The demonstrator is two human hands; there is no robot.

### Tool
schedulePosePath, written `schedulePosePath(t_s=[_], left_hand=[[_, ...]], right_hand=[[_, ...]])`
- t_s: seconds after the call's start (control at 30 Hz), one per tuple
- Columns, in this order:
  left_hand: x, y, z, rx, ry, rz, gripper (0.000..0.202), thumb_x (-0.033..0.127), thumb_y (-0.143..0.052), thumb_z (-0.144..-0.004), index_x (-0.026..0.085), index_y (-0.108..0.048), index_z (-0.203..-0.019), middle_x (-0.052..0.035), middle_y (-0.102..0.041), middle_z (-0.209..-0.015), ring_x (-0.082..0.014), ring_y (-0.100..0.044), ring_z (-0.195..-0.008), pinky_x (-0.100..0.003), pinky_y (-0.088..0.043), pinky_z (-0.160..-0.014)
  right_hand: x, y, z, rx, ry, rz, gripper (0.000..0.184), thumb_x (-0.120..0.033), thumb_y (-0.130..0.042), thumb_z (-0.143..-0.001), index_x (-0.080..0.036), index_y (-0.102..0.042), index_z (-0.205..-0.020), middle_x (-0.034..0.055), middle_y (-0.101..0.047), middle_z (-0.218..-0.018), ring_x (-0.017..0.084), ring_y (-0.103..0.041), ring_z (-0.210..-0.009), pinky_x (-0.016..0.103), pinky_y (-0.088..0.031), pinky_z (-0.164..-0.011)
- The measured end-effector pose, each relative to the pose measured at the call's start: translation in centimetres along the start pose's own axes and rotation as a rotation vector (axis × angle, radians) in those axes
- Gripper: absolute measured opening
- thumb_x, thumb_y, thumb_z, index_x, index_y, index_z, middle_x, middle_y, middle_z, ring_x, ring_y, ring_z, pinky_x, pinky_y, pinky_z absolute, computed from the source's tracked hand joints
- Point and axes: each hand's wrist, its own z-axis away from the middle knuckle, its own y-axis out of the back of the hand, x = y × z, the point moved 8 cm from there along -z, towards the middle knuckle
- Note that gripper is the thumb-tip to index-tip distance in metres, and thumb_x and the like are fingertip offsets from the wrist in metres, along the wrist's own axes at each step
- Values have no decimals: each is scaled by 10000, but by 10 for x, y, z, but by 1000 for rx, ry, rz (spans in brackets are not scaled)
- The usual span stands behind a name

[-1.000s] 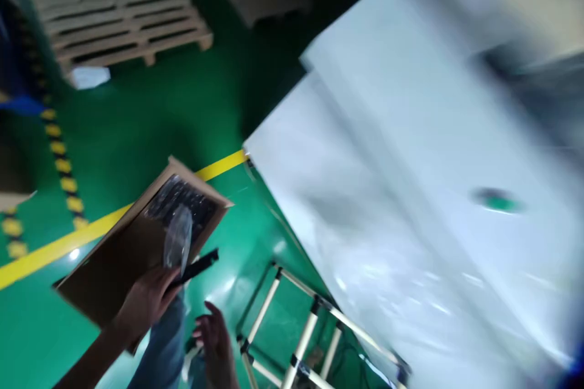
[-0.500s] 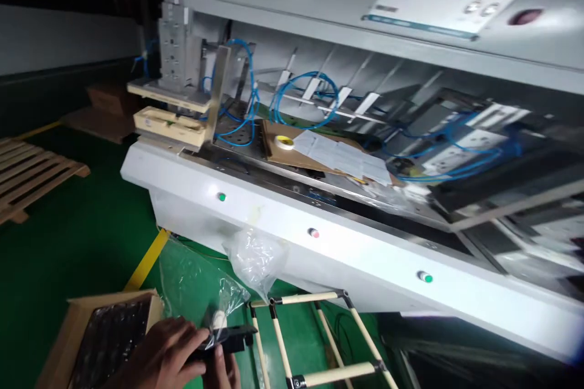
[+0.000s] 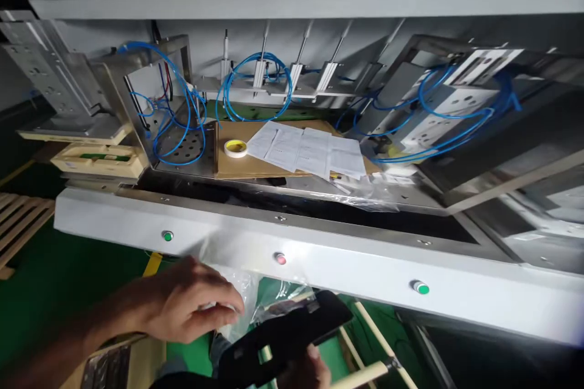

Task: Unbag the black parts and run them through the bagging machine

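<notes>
My left hand [image 3: 191,304] is low in the view, its fingers pinched on a clear plastic bag [image 3: 241,295] that hangs in front of the white machine front [image 3: 347,264]. My right hand [image 3: 303,374] sits at the bottom edge, mostly hidden, gripping a flat black plastic part [image 3: 283,337] from below. The part is tilted, its far end pointing up toward the red button [image 3: 280,259]. The bag and the part touch near the part's upper edge.
Green buttons [image 3: 167,236] [image 3: 420,287] flank the red one. On the machine deck lie a cardboard sheet [image 3: 241,164], a tape roll [image 3: 235,148], paper sheets [image 3: 310,152] and blue hoses [image 3: 177,115]. A cardboard box [image 3: 114,364] with dark parts and a pipe frame [image 3: 365,371] stand below.
The view swung from the green floor up to the machine. My hands rose from the box; the black part has come out of the clear bag and is now held higher.
</notes>
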Motion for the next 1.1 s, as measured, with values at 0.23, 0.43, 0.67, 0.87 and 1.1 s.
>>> schedulePosePath(t_s=[0.23,0.43,0.67,0.87,1.1], left_hand=[[-71,55,-47,71,333,281,313,479,-574,-1035,181,-666,-1006,4,-652,-725,-146,-621,-657,-228,-457,-596],[-160,78,-71,196,383,-44,220,398,-597,-996,183,-622,-957,23,-653,-731,-138,-621,-665,-236,-441,-636],[-215,60,-90,296,362,-577,303,292,-804,-930,212,-666,-1187,-51,-767,-1018,-250,-716,-963,-327,-499,-793],[-208,29,-62,462,223,-677,242,379,-612,-1068,208,-699,-1216,-133,-715,-1213,-297,-669,-1108,-444,-496,-1008],[-230,12,-34,404,207,-718,533,495,-673,-998,145,-615,-1396,-182,-576,-1515,-372,-572,-1340,-522,-496,-1130]], right_hand=[[-65,-23,-23,-58,113,86,463,-667,-800,-725,-278,-755,-972,76,-712,-878,292,-644,-799,431,-534,-691],[-39,-71,-50,-149,75,281,569,-750,-718,-759,-230,-775,-983,101,-732,-959,286,-633,-852,422,-533,-760],[-17,-75,-76,-69,135,486,583,-706,-639,-846,-242,-794,-1163,109,-739,-1290,395,-572,-1315,532,-419,-1144],[2,-74,-79,16,123,478,603,-702,-645,-843,-235,-786,-1199,115,-712,-1393,409,-524,-1414,548,-346,-1214],[8,-81,-78,73,161,435,617,-695,-625,-854,-211,-780,-1202,129,-725,-1359,408,-555,-1381,563,-328,-1224]])
